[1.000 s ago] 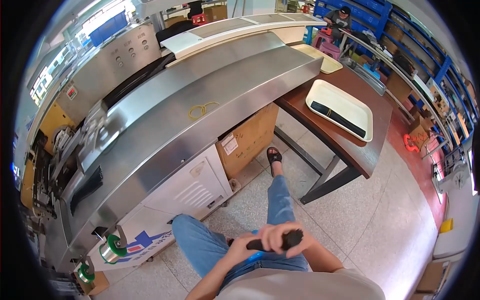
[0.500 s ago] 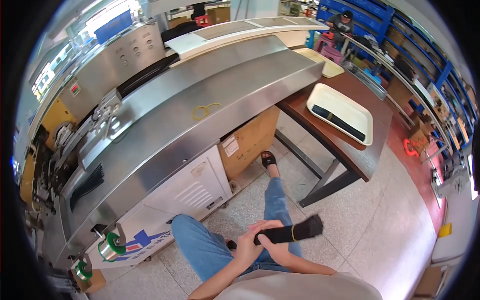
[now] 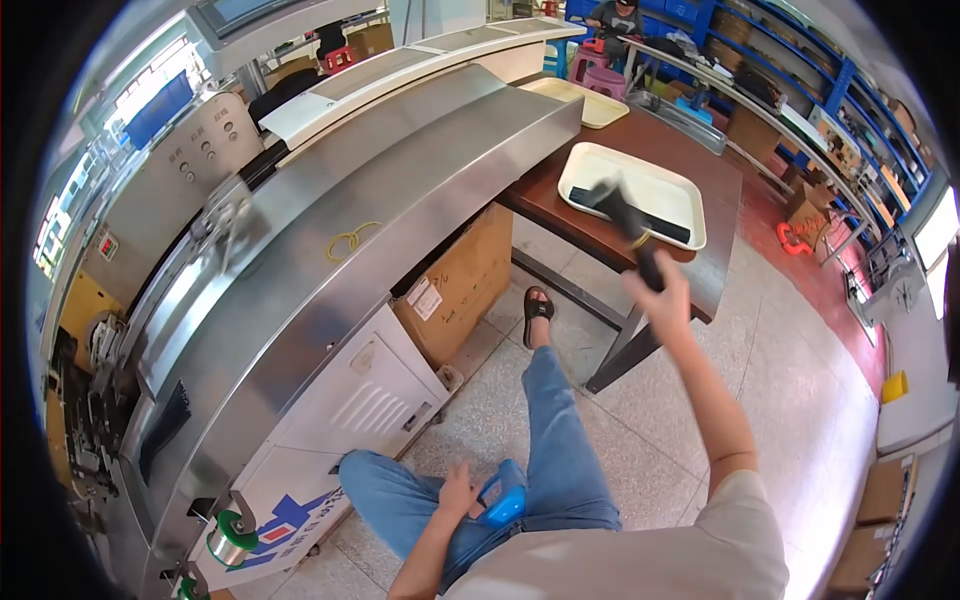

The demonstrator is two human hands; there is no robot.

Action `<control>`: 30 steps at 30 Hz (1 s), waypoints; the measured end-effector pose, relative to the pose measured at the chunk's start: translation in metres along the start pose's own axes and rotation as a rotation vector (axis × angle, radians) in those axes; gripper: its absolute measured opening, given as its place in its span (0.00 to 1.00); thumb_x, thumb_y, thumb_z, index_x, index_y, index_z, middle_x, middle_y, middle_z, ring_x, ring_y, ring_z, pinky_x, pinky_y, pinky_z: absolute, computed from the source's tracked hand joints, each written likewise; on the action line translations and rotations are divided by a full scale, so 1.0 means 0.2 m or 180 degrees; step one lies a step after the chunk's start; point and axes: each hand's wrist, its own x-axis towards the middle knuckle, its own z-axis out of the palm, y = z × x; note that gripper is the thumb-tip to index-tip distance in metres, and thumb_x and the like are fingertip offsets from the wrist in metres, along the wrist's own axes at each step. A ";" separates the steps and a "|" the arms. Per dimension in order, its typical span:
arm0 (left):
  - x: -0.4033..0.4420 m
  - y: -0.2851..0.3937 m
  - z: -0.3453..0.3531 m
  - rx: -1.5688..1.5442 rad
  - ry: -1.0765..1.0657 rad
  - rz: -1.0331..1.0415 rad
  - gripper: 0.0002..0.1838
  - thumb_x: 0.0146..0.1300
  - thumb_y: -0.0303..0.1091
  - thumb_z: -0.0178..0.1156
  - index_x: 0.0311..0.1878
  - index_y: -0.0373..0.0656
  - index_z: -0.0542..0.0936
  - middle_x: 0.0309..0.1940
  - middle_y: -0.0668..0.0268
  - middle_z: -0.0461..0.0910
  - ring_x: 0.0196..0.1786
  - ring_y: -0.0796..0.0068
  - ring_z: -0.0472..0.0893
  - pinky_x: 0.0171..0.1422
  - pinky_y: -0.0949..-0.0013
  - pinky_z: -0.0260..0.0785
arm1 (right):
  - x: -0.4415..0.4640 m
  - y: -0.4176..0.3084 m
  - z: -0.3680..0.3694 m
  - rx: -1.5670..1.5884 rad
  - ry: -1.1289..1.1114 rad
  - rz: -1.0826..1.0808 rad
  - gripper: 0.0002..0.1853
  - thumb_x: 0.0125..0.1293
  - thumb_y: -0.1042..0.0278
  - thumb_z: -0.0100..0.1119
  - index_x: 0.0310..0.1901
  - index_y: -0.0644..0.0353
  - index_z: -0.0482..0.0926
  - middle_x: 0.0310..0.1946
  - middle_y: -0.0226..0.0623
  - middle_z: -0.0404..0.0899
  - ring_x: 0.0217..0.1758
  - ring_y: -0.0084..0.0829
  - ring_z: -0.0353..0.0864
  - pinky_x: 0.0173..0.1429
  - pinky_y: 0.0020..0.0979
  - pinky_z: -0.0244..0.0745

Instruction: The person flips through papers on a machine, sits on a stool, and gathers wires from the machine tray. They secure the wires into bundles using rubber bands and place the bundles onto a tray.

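My right hand (image 3: 663,292), arm stretched forward, is closed around the lower end of a bundle of black wires (image 3: 628,218) tied with a yellow band. The bundle is tilted and slightly blurred, over the near side of a cream tray (image 3: 690,195). Behind it, a second black bundle (image 3: 668,228) lies in that tray. In my lap, my left hand (image 3: 458,492) rests on the thigh with its fingers apart, right beside a blue plastic object (image 3: 505,495) whose kind I cannot make out.
The tray stands on a brown table (image 3: 535,185). A long steel machine bench (image 3: 400,165) carries yellow bands (image 3: 350,240) and another black bundle (image 3: 165,430). A wire spool (image 3: 232,538) hangs at its front. Another person (image 3: 615,18) sits at the back.
My right hand has carried the banded bundle from my lap up and right to the tray. My left hand has let go of it and stayed low. The view has turned slightly right.
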 end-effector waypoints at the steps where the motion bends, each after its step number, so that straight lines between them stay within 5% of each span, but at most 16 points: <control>1: 0.01 -0.06 0.05 -0.0030 0.0022 -0.0004 0.36 0.50 0.43 0.60 0.60 0.41 0.58 0.59 0.46 0.58 0.47 0.46 0.73 0.48 0.54 0.68 | 0.10 0.04 -0.05 0.0074 0.0020 0.0478 0.17 0.49 0.63 0.63 0.34 0.67 0.71 0.20 0.33 0.70 0.22 0.20 0.67 0.28 0.25 0.67; 3: 0.02 -0.10 0.12 0.0316 -0.0762 -0.0226 0.29 0.51 0.42 0.59 0.56 0.43 0.66 0.52 0.49 0.68 0.45 0.49 0.75 0.47 0.55 0.69 | 0.31 0.15 -0.16 -0.0708 -0.0267 0.0458 0.19 0.50 0.62 0.63 0.39 0.68 0.72 0.22 0.38 0.74 0.25 0.23 0.70 0.34 0.27 0.68; 9: 0.05 -0.06 0.25 -0.0203 -0.0495 0.0249 0.20 0.53 0.45 0.55 0.46 0.45 0.75 0.39 0.53 0.77 0.41 0.54 0.77 0.46 0.58 0.69 | 0.74 0.38 -0.16 -0.1443 -0.0807 -0.0424 0.24 0.51 0.57 0.61 0.48 0.60 0.73 0.39 0.47 0.77 0.43 0.41 0.76 0.48 0.34 0.69; 13: 0.03 -0.09 0.21 -0.0161 -0.0558 0.0227 0.18 0.55 0.46 0.53 0.42 0.44 0.78 0.35 0.53 0.78 0.40 0.55 0.78 0.45 0.59 0.69 | 0.80 0.76 0.03 -0.0896 -0.1394 -0.0380 0.23 0.52 0.55 0.59 0.48 0.57 0.74 0.43 0.45 0.76 0.47 0.41 0.75 0.52 0.35 0.67; 17: 0.06 -0.09 0.20 -0.0218 -0.0722 0.0066 0.17 0.55 0.46 0.52 0.40 0.44 0.79 0.35 0.54 0.78 0.40 0.55 0.78 0.45 0.59 0.69 | 0.77 0.94 0.19 -0.0620 -0.1736 0.0439 0.21 0.55 0.54 0.56 0.48 0.55 0.76 0.45 0.44 0.75 0.48 0.41 0.74 0.54 0.34 0.66; 30: 0.05 -0.08 0.22 0.0074 -0.0985 0.0039 0.16 0.56 0.45 0.50 0.39 0.45 0.80 0.35 0.55 0.79 0.39 0.57 0.79 0.47 0.59 0.69 | 0.67 0.81 0.21 -0.1718 -0.1566 0.0398 0.17 0.61 0.57 0.47 0.46 0.57 0.76 0.41 0.44 0.76 0.46 0.43 0.73 0.52 0.37 0.66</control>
